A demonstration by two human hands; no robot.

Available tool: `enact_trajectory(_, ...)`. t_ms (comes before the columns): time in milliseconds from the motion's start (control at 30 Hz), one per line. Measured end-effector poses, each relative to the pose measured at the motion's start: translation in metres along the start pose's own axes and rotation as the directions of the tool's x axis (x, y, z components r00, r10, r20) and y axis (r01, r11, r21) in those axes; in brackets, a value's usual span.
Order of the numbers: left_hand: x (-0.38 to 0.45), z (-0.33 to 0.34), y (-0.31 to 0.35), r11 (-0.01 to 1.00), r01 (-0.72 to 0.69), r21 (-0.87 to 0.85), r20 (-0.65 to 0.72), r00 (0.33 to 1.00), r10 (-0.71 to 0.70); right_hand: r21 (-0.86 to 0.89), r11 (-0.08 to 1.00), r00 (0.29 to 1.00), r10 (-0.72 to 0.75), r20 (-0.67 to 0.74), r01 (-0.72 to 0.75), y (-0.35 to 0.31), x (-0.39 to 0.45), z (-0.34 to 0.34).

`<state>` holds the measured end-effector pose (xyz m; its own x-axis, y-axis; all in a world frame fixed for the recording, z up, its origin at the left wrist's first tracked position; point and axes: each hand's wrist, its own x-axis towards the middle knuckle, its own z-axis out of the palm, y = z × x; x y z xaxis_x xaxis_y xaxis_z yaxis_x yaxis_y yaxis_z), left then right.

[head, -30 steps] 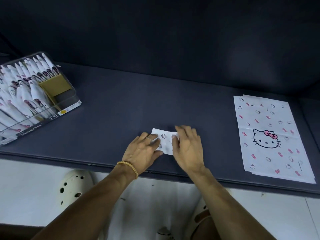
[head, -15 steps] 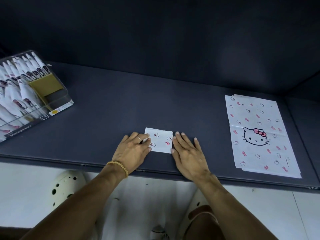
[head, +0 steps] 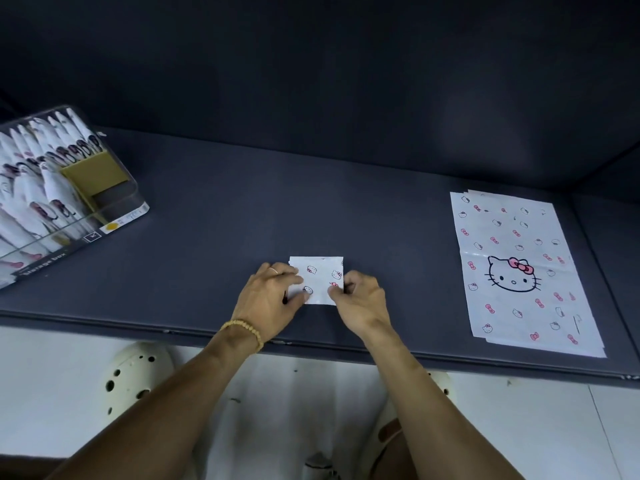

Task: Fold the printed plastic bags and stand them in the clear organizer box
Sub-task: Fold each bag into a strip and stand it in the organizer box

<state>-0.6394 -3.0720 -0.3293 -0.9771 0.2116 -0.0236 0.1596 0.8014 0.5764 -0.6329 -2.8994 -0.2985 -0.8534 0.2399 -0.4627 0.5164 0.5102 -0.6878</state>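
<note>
Both hands have curled from flat pressing into a grip, left hand point(head: 273, 294) and right hand point(head: 356, 299) pinching the folded bag point(head: 320, 278) mid-tabletop point(head: 214, 237); lift squarely, keeping creases tight for the organizer box point(head: 114, 216).

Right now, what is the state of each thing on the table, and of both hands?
Folded bag: folded small, flat on the table, held at both sides.
Left hand: pinches the bag's left edge.
Right hand: pinches the bag's right edge.
Flat bags: unfolded, stacked at the right.
Box: open, nearly full of standing folded bags.
</note>
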Motion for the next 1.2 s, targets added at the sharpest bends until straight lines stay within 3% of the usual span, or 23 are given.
enact_trajectory(133,0.011,-0.015,0.003,0.868,0.226,-0.442,-0.012,0.966,-0.258,0.037,0.986,0.976,-0.167,0.136,0.164,-0.003,-0.004,-0.012)
enact_trajectory(233,0.014,-0.033,-0.003,0.705,0.313,-0.636,0.153,0.947,-0.283,0.188,0.968,0.957,-0.206,0.206,0.168,-0.012,-0.003,-0.024)
enact_trajectory(367,0.006,-0.055,-0.004,0.619,0.272,-0.737,0.163,0.96,-0.228,0.454,0.888,0.948,-0.204,0.244,0.074,-0.031,-0.007,-0.028)
enact_trajectory(433,0.003,-0.066,-0.003,0.559,0.275,-0.783,0.171,0.958,-0.231,0.506,0.861,0.944,-0.209,0.255,0.053,-0.04,-0.009,-0.023)
enact_trajectory(533,-0.002,-0.078,-0.005,0.587,0.249,-0.77,0.182,0.968,-0.172,0.525,0.849,0.937,-0.235,0.26,0.068,-0.056,-0.013,-0.009)
enact_trajectory(633,-0.007,-0.089,-0.013,0.592,0.232,-0.772,0.117,0.967,-0.227,0.605,0.796,0.906,-0.264,0.329,0.013,-0.071,-0.017,0.004)
enact_trajectory(800,-0.014,-0.113,-0.031,0.391,0.237,-0.889,0.101,0.935,-0.339,0.51,0.86,0.836,-0.294,0.463,0.02,-0.098,-0.017,0.026)
enact_trajectory(933,-0.021,-0.128,-0.051,0.343,0.218,-0.913,0.061,0.908,-0.415,0.384,0.91,0.803,-0.344,0.486,0.157,-0.128,-0.013,0.051)
enact_trajectory(1000,-0.024,-0.136,-0.065,0.354,0.221,-0.909,0.005,0.854,-0.52,0.36,0.908,0.809,-0.373,0.455,0.216,-0.145,-0.01,0.068)
enact_trajectory(1100,-0.027,-0.151,-0.091,0.307,0.225,-0.925,-0.081,0.672,-0.736,0.344,0.896,0.853,-0.398,0.337,0.282,-0.178,-0.001,0.102)
enact_trajectory(1200,-0.036,-0.163,-0.118,0.273,0.189,-0.943,-0.142,0.514,-0.846,0.308,0.88,0.867,-0.439,0.235,0.362,-0.213,0.007,0.143)
